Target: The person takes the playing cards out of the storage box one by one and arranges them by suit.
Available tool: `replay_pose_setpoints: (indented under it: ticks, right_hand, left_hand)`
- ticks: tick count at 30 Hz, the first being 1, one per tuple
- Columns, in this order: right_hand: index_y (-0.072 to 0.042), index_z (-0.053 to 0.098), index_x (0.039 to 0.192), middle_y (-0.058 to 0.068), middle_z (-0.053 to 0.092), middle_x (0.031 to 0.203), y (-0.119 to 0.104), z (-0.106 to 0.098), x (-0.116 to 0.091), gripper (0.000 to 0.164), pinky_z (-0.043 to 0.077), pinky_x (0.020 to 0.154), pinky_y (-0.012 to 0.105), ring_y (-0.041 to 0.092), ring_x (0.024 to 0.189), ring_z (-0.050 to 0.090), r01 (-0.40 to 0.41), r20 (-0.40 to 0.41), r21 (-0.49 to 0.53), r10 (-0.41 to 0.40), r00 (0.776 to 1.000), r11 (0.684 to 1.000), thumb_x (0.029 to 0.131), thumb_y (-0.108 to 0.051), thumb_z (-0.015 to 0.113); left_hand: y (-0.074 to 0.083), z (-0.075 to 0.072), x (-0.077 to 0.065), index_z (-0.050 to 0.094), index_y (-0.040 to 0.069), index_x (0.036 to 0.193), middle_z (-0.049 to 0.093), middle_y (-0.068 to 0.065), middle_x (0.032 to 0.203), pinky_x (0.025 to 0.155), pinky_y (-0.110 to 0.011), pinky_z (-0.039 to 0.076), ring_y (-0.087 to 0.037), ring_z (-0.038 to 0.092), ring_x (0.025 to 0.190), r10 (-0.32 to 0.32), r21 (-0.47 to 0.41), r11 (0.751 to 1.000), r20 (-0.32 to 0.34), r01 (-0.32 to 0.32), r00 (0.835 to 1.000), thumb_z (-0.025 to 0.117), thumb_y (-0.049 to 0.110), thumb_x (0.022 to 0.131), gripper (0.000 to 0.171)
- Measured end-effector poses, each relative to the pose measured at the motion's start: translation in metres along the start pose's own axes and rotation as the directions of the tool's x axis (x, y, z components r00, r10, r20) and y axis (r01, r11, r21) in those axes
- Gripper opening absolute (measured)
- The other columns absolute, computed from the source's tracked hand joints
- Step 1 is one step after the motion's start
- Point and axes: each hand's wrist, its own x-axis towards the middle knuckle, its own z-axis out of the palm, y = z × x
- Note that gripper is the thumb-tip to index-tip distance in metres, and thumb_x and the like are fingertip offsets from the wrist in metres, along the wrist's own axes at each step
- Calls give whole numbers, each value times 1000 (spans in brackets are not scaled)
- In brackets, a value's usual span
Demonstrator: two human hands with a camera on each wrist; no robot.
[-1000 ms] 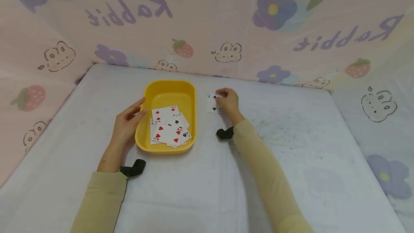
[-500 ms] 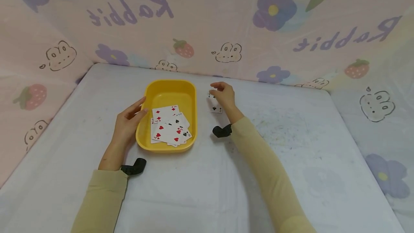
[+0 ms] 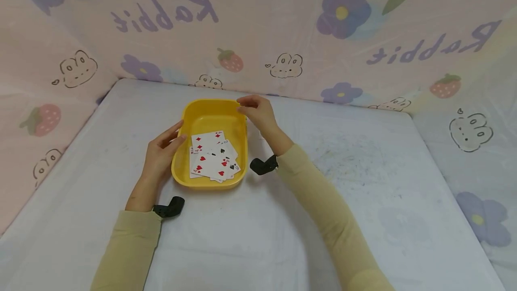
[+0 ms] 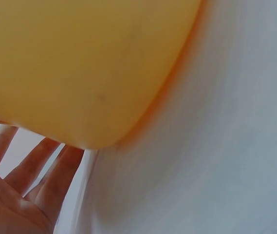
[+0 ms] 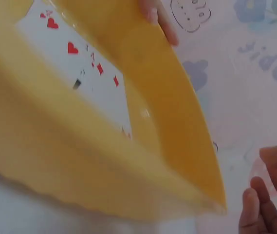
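A yellow plastic basin (image 3: 210,184) rests on the table with several playing cards (image 3: 208,160) lying face up inside, red hearts and diamonds among them. My left hand (image 3: 160,152) holds the basin's left rim, thumb over the edge and fingers along the outer wall. In the left wrist view, fingers (image 4: 43,180) reach along the basin's side. My right hand (image 3: 261,113) is at the basin's far right corner, fingertips right at the rim. The right wrist view shows its thumb and fingers (image 5: 250,209) apart, with no card between them. The right hand and wrist cover the two of clubs' spot on the table.
A white cloth (image 3: 226,246) covers the table. Printed fabric walls (image 3: 258,26) stand behind and at both sides. Each wrist wears a black camera mount, the left mount (image 3: 169,208) near the basin's front corner and the right mount (image 3: 263,165) beside its right wall.
My right hand has left the two of clubs beside the basin and moved left to the far right corner of the rim. My left hand has stayed on the left rim.
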Motion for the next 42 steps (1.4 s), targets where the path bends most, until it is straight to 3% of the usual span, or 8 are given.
replay_pose_setpoints:
  ticks: [7,18,21,24,28,31,35,42]
  right_hand:
    - [-2,66,113,11,65,114,-12,20,-7,29,50,92,26,21,100,59,-38,155,-86,51,987,996,87,-12,69]
    - [-3,66,117,7,64,105,-19,49,-15,32,52,85,24,17,92,56,-15,351,-177,77,933,984,87,-15,70]
    - [-7,67,116,3,66,103,-17,56,-16,33,51,83,24,16,89,56,5,389,-242,93,916,970,86,-20,72]
    - [-9,67,115,1,67,100,-15,61,-17,34,50,79,21,15,88,57,52,462,-316,106,881,947,84,-23,73]
    - [-9,65,118,2,68,100,-13,65,-19,37,47,76,18,15,90,58,117,589,-356,126,799,927,84,-22,72]
    - [-7,64,119,4,69,101,-13,68,-20,39,47,76,18,15,90,58,138,646,-358,138,751,923,83,-19,72]
    - [-9,64,121,4,68,105,-12,72,-20,42,47,76,20,15,89,56,152,677,-402,181,713,903,81,-19,75]
    - [-9,65,121,4,61,121,-7,77,-19,45,44,91,18,14,107,52,223,724,-467,225,652,855,79,-14,78]
  left_hand:
    - [-1,0,0,48,40,139,41,-3,150,110,-36,39,-21,37,134,-3,-10,1000,-6,3,1000,57,40,95,45]
    - [-1,0,0,48,38,140,41,-3,150,111,-36,38,-21,37,135,5,-29,1000,6,-5,1000,57,39,95,46]
    - [-1,0,0,48,37,140,41,-4,149,111,-36,38,-21,37,134,9,-26,1000,4,-9,1000,58,40,95,46]
    - [-1,0,0,49,36,140,43,-4,148,109,-34,40,-21,39,133,15,-24,1000,1,-15,1000,58,39,95,46]
    - [-1,0,0,48,35,140,45,-5,147,107,-31,42,-21,41,130,21,-22,1000,2,-21,1000,58,38,95,46]
    - [0,0,-1,48,35,141,45,-6,146,107,-32,42,-22,42,130,28,-14,999,2,-28,1000,57,38,95,47]
    - [1,-1,-1,48,33,141,46,-7,146,108,-34,42,-22,42,130,46,-15,999,3,-46,999,58,37,95,47]
    - [0,-1,-1,49,34,140,45,-4,147,108,-33,42,-20,40,131,52,-33,998,6,-52,999,58,36,95,46]
